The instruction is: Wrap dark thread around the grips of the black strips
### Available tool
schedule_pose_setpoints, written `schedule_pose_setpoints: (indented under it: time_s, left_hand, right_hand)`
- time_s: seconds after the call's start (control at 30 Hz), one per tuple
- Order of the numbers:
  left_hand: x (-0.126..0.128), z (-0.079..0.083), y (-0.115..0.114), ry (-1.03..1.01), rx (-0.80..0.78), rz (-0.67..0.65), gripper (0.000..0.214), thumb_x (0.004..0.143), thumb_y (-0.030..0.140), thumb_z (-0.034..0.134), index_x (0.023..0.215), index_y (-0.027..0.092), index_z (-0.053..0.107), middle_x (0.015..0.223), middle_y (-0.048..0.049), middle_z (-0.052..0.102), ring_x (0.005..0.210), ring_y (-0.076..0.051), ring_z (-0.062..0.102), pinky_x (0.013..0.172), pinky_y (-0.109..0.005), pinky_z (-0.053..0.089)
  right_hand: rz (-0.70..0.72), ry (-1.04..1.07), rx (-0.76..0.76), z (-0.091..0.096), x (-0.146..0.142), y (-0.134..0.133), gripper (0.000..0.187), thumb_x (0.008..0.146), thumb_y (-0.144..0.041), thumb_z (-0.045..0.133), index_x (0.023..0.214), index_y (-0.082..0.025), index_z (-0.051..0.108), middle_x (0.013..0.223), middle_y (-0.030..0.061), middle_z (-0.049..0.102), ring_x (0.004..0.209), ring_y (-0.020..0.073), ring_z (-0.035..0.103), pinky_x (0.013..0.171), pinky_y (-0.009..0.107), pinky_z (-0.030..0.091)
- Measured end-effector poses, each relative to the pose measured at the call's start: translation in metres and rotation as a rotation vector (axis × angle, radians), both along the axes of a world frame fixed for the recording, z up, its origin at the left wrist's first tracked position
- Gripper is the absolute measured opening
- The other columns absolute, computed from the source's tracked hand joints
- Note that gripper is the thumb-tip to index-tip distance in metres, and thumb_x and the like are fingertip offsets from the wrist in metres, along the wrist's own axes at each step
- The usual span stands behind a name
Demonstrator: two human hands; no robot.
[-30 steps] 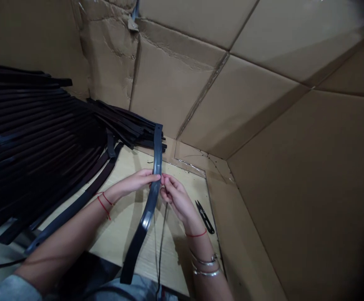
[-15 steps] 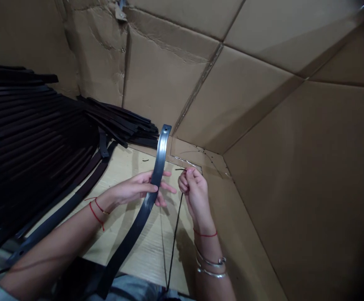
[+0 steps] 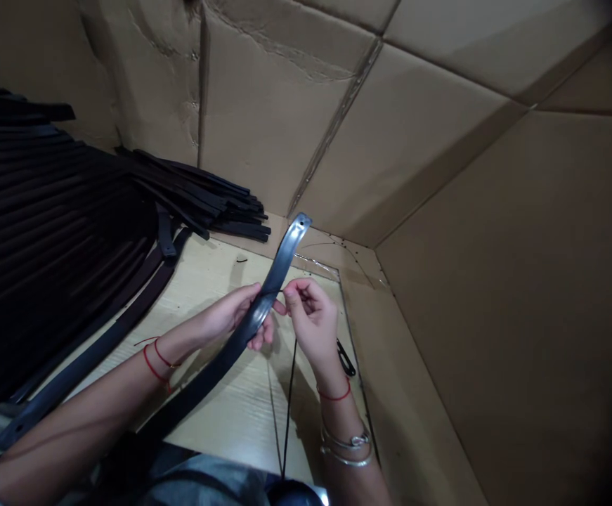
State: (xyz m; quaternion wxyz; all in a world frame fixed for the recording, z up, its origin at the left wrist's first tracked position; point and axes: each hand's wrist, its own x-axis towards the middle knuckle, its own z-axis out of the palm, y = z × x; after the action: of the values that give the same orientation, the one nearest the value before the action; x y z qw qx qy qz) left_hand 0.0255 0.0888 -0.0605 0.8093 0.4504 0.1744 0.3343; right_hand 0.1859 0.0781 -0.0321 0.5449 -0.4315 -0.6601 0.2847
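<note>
A long dark curved strip (image 3: pixel 221 358) with a small hole at its end is held up over the tabletop (image 3: pixel 232 414), its long line running slantwise with the holed end up and away. (It looks light, bendy and a bit slick, so the middle seems best to take hold of.) It is gripped there by the left hand (image 3: pixel 232 316). A thin black cord (image 3: pixel 288 414) is pinched tight in the right hand (image 3: pixel 310 316). Dark strips (image 3: pixel 194 197) are piled by a cardboard wall (image 3: pixel 432 176), and small black snips (image 3: pixel 346 358) lie just past the right hand.

Dim, warm light leaves soft shadows, a faint sheen on the black strap (image 3: pixel 237 341), and darkened, bent wide-angle edges.
</note>
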Motion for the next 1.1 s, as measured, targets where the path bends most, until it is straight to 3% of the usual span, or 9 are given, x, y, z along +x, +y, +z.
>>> schedule_pose_setpoints:
  time_s: [0.13,0.33,0.47,0.6,0.87,1.1]
  left_hand:
    - [0.001,-0.005,0.002,0.05,-0.041,-0.063,0.068,0.089,0.065,0.034,0.11,0.008,0.063,0.062,-0.0092,0.068,0.046,-0.017,0.061,0.045,-0.024,0.044]
    - [0.002,0.001,-0.006,0.105,-0.018,0.043,0.053,0.09,0.057,0.044,0.094,0.009,0.065,0.057,-0.0091,0.068,0.043,-0.016,0.061,0.043,-0.023,0.046]
    - [0.002,0.003,-0.008,0.129,0.004,0.084,0.044,0.088,0.053,0.051,0.082,0.011,0.062,0.056,-0.0086,0.068,0.042,-0.016,0.06,0.042,-0.023,0.047]
    - [0.003,0.0,-0.006,0.139,-0.01,0.045,0.052,0.091,0.055,0.042,0.09,0.008,0.066,0.055,-0.0088,0.067,0.039,-0.016,0.059,0.038,-0.022,0.045]
    - [0.002,0.001,-0.006,0.133,0.007,0.058,0.04,0.089,0.044,0.05,0.092,0.007,0.066,0.054,-0.0081,0.067,0.04,-0.015,0.06,0.039,-0.021,0.045]
    - [0.007,0.0,-0.008,0.131,0.021,0.087,0.038,0.088,0.048,0.052,0.085,0.011,0.062,0.051,-0.0065,0.066,0.035,-0.014,0.057,0.035,-0.02,0.042]
  right_hand:
    - [0.021,-0.126,0.08,0.004,0.005,-0.002,0.012,0.086,-0.022,0.064,0.074,-0.019,0.062,0.065,-0.0012,0.059,0.054,0.0119,0.05,0.05,0.024,0.04]
    - [0.05,-0.347,0.215,0.004,0.009,-0.002,0.014,0.092,-0.022,0.058,0.078,-0.021,0.061,0.068,0.0004,0.06,0.055,0.0139,0.051,0.05,0.026,0.039]
    - [0.067,-0.386,0.254,0.004,0.01,-0.001,0.012,0.092,-0.019,0.058,0.08,-0.021,0.061,0.069,0.0003,0.059,0.057,0.0143,0.051,0.053,0.027,0.04]
    - [0.103,-0.397,0.287,0.003,0.013,0.0,0.013,0.093,-0.016,0.057,0.082,-0.021,0.061,0.067,-0.0001,0.056,0.06,0.0147,0.051,0.056,0.027,0.039]
    - [0.099,-0.423,0.33,0.003,0.014,0.0,0.014,0.094,-0.015,0.054,0.083,-0.021,0.062,0.072,0.0019,0.057,0.064,0.0161,0.054,0.058,0.028,0.041]
    - [0.05,-0.437,0.346,0.002,0.012,-0.002,0.01,0.093,-0.016,0.055,0.086,-0.021,0.061,0.071,0.002,0.059,0.062,0.0158,0.055,0.056,0.028,0.042]
